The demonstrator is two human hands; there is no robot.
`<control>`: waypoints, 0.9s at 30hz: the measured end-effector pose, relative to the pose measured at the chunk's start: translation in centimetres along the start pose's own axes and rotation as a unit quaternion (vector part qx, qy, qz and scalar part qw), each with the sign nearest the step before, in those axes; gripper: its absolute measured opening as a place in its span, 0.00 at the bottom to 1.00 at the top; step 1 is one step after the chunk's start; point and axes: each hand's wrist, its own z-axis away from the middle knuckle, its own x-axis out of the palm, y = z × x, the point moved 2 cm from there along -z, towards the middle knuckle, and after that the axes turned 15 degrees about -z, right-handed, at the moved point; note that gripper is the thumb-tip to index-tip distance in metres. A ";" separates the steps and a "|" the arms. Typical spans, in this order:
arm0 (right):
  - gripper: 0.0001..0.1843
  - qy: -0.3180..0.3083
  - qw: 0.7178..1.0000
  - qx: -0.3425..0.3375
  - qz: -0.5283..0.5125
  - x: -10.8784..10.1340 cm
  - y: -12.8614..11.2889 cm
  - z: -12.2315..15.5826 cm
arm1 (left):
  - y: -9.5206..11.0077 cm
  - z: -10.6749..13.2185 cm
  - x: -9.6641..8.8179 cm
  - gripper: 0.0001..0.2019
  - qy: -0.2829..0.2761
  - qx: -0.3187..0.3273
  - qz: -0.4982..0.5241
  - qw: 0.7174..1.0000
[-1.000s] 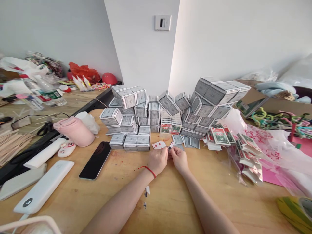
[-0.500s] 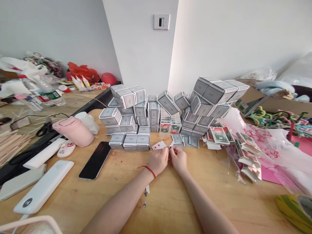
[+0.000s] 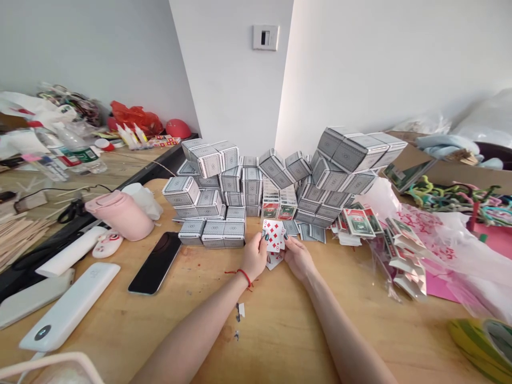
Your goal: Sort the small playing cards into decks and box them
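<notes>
Between my hands a playing card, the eight of diamonds, faces me upright, with another card partly behind its right edge. My left hand pinches its left edge, thumb on the face. On the right side my right hand grips the edge of the card showing behind it. Below them more face-up cards lie on the table. Past my hands, grey-backed cards lie flat. Behind stand stacked blocks folded from grey-backed cards, and two open-looking rows of cards with red and green faces.
A black phone, white power bank and pink cup are at the left. To the right lie card boxes, a plastic bag and yellow-green tape. Leaning card blocks rise at the back right.
My hands have moved slightly apart. The eight of diamonds now stands facing me between them, and the face-up card left of them is no longer lying there.
</notes>
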 end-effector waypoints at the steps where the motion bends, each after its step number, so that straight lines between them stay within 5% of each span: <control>1: 0.16 -0.012 1.000 0.017 -0.015 0.0 0.0 0.0 | -0.1 0.0 0.0 0.12 -0.010 -0.001 0.015 1.000; 15: 0.14 0.023 0.997 0.013 -0.072 -0.5 0.4 -0.3 | 0.3 0.5 -0.1 0.13 -0.056 0.073 0.000 0.996; 21: 0.17 0.043 0.999 -0.028 -0.010 -0.5 1.0 -0.3 | 0.6 0.7 -0.8 0.14 -0.007 0.079 -0.049 0.996; 24: 0.17 0.022 0.999 -0.020 0.036 -0.2 1.2 -0.2 | 0.8 0.5 -1.2 0.15 0.006 0.056 0.015 0.998; 27: 0.18 0.000 0.998 -0.001 0.068 0.2 1.5 0.1 | 0.8 0.1 -0.9 0.15 -0.038 0.008 0.137 0.990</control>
